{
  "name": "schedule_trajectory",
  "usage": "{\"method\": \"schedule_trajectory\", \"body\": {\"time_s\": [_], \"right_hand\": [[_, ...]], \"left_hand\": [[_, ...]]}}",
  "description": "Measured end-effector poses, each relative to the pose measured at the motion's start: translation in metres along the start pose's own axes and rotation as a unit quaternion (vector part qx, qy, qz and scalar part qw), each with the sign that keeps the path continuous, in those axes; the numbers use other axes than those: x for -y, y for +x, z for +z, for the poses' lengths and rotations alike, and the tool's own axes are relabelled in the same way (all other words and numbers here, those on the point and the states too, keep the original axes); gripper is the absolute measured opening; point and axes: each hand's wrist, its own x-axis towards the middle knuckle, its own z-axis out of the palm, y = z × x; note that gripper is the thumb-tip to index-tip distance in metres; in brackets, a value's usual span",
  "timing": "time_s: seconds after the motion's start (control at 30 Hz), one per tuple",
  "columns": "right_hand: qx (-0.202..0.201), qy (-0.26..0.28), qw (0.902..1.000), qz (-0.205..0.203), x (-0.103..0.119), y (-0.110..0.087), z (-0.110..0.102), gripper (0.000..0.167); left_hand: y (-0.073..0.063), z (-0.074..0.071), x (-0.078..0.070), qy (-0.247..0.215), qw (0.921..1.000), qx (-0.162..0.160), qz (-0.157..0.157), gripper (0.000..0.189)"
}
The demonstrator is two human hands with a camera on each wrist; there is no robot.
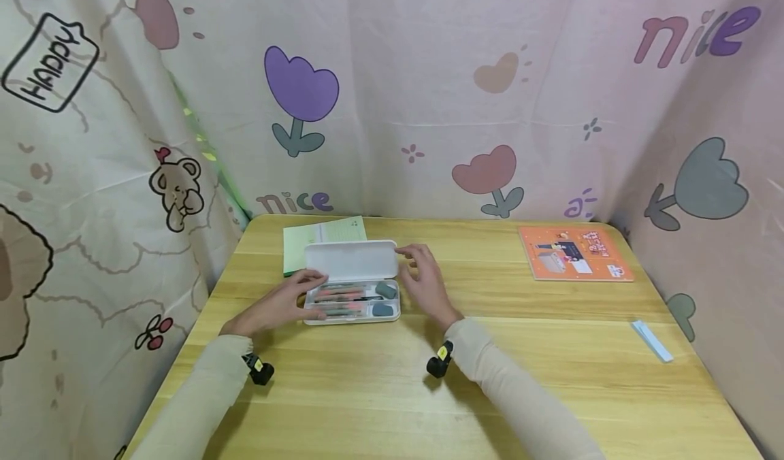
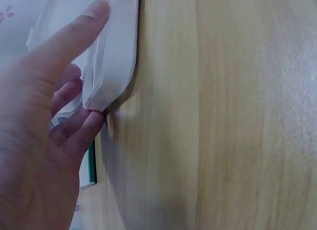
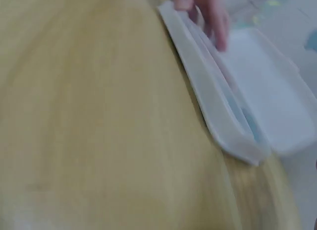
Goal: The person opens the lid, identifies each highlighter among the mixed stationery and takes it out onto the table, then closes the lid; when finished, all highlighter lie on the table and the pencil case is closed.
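Note:
A white pencil case point(image 1: 352, 321) lies on the table with its lid point(image 1: 351, 261) raised at the back. Several pens and pencils point(image 1: 343, 297) lie inside, alongside two blue-grey pieces point(image 1: 382, 309) at the right end. My left hand point(image 1: 272, 307) grips the case's left end; in the left wrist view its thumb point(image 2: 79, 34) lies along the top and other fingers reach under the corner. Beside the lid's right edge is my right hand point(image 1: 427, 284), fingers loosely bent and fingertips right at the upper corner. The right wrist view shows the open case from its front side.
A pale green notebook point(image 1: 294, 249) lies behind the case, partly covered by the lid. An orange booklet point(image 1: 578, 252) rests at the back right of the wooden table point(image 1: 367, 392). Near the right edge is a light blue strip point(image 1: 652, 341). Printed curtains surround the table.

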Motion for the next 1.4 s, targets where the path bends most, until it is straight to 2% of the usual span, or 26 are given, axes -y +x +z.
{"method": "schedule_trajectory", "body": {"time_s": [0.07, 0.13, 0.2, 0.27, 0.4, 0.6, 0.67, 0.87, 1.2, 1.27, 1.4], "right_hand": [[0.026, -0.046, 0.9981, -0.032, 0.007, 0.0, 0.006, 0.029], [0.086, -0.094, 0.9904, -0.054, 0.014, 0.001, 0.013, 0.027], [0.146, -0.146, 0.9763, -0.065, 0.019, 0.002, 0.02, 0.027], [0.186, -0.192, 0.961, -0.07, 0.023, 0.003, 0.027, 0.029], [0.213, -0.257, 0.9384, -0.089, 0.025, 0.004, 0.037, 0.026], [0.205, -0.308, 0.9247, -0.09, 0.025, 0.009, 0.047, 0.021], [0.201, -0.318, 0.9227, -0.083, 0.025, 0.01, 0.05, 0.019], [0.186, -0.325, 0.9257, -0.056, 0.03, 0.012, 0.056, 0.011], [0.173, -0.319, 0.9299, -0.059, 0.033, 0.01, 0.058, 0.012], [0.171, -0.312, 0.9329, -0.058, 0.031, 0.01, 0.055, 0.014], [0.147, -0.281, 0.9461, -0.065, 0.024, 0.008, 0.04, 0.012]], "left_hand": [[0.0, -0.001, 0.0, 0.002, 1.0, 0.0, 0.005, 0.091], [0.0, -0.001, 0.0, 0.006, 0.9999, 0.0, 0.009, 0.09], [0.0, -0.001, -0.001, 0.008, 0.9999, 0.002, 0.008, 0.09], [0.001, -0.001, -0.002, 0.011, 0.9999, 0.004, 0.005, 0.091], [0.001, 0.0, -0.003, 0.017, 0.9999, 0.004, 0.003, 0.091], [0.001, 0.0, -0.003, 0.022, 0.9998, 0.001, 0.003, 0.095], [0.0, 0.0, -0.003, 0.021, 0.9998, 0.002, -0.001, 0.096], [0.0, 0.0, -0.004, 0.029, 0.9995, 0.0, -0.013, 0.096], [0.001, 0.001, -0.004, 0.022, 0.9995, 0.0, -0.023, 0.096], [0.0, 0.001, -0.004, 0.021, 0.9995, 0.0, -0.023, 0.096], [0.0, 0.001, -0.003, 0.025, 0.9995, 0.0, -0.019, 0.095]]}}
